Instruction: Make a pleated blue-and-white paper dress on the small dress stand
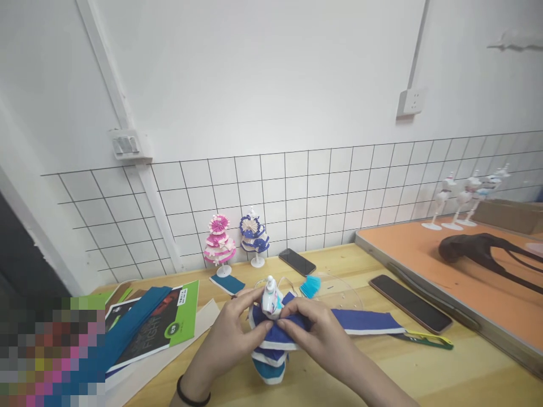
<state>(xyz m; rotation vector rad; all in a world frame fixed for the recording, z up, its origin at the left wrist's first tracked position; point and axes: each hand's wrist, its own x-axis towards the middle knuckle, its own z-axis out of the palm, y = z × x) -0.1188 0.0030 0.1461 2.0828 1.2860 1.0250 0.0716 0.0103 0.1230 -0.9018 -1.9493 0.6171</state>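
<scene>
A small white mannequin [270,302] stands upright between my hands, wearing a tiered skirt [270,370] of blue and teal layers with white edges. A long dark-blue strip [369,321] with a white edge wraps its waist and trails off to the right. My left hand [233,328] is closed round the left side, with fingers behind the mannequin and the thumb on the strip at the front. My right hand [311,327] pinches the strip close to the mannequin's front, its fingertips near my left thumb. The mannequin's stand is hidden beneath the skirt.
Scissors [432,339] with yellow-green handles lie by the strip's end. Phones [410,302] [297,261], a teal pleated piece [310,286] and a teal strip [228,284] lie around. Behind stand pink [219,243] and blue [254,240] dressed mannequins. A booklet [182,316] is left; an orange board [407,260] right.
</scene>
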